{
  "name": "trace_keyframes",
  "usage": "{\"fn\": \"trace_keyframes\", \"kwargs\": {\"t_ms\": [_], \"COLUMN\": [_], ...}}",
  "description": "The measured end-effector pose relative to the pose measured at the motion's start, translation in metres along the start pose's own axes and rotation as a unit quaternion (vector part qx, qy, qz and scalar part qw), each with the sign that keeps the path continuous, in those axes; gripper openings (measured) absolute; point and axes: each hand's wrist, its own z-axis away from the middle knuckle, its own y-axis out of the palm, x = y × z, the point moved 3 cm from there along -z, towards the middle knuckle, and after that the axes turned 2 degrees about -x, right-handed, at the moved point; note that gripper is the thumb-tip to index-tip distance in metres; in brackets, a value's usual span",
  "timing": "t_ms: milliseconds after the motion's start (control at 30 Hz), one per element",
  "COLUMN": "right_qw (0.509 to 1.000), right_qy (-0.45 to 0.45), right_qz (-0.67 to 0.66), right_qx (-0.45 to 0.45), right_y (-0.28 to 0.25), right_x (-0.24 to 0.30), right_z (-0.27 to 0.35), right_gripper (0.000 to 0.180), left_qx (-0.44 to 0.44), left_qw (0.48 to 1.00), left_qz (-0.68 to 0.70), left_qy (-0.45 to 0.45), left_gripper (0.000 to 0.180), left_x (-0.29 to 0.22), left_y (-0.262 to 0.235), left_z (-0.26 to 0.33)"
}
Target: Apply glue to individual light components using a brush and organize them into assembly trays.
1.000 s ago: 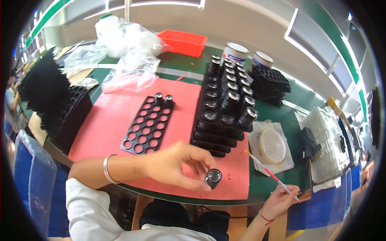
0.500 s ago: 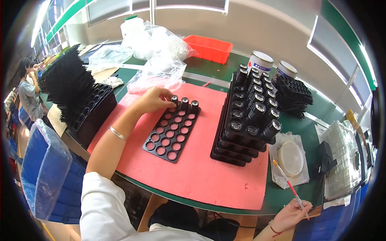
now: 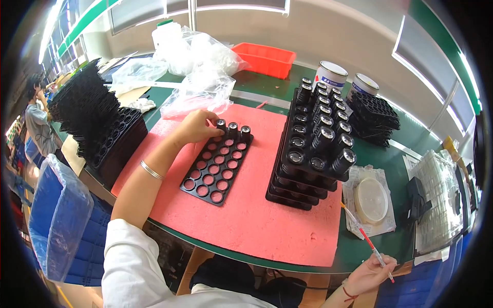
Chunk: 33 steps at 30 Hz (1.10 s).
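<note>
My left hand [image 3: 197, 126] reaches to the far end of a flat black tray [image 3: 205, 185] with rows of round holes. Its thumb and fingers are closed on a small black cylinder [image 3: 221, 124] with a shiny, glassy top, which stands at the tray's far left corner. Two similar cylinders [image 3: 233, 128] stand beside it in the same row; the other holes show the pink mat through them. In my right hand [image 3: 371, 273], low at the right, is a slim paintbrush [image 3: 365, 237] with a red and pale handle, its orange tip pointing up and left.
On the pink mat [image 3: 246, 226] stands a stack of black trays [image 3: 292, 197] bearing several cylinders. A round pale dish [image 3: 371, 200] lies right of it, with tins [image 3: 333, 76] behind. Black trays [image 3: 120, 136] pile up at left; plastic bags [image 3: 200, 56] and a red bin [image 3: 264, 59] are farther back.
The paintbrush in my right hand has swung slightly left, its tip nearer the mat's edge. My left hand stays at the same cylinder; the whole view has shifted a little.
</note>
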Motion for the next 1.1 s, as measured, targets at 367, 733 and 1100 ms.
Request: {"fn": "trace_keyframes", "kwargs": {"t_ms": [367,733,1100], "right_qw": [0.998,0.998,0.999], "right_qy": [-0.028,-0.033,0.023], "right_qz": [0.049,0.054,-0.039], "right_qx": [0.022,0.032,0.020], "right_y": [0.006,0.008,0.005], "right_x": [0.005,0.001,0.001], "right_z": [0.000,0.002,0.000], "right_gripper": [0.036,0.033,0.032], "left_qx": [-0.100,-0.207,0.133], "left_qw": [0.974,0.961,0.864], "left_qz": [0.150,0.100,0.410], "left_qy": [0.136,0.157,0.259], "left_gripper": [0.043,0.040,0.031], "left_x": [-0.144,-0.176,-0.204], "left_y": [-0.032,-0.015,0.035], "left_z": [-0.034,-0.054,0.125]}}
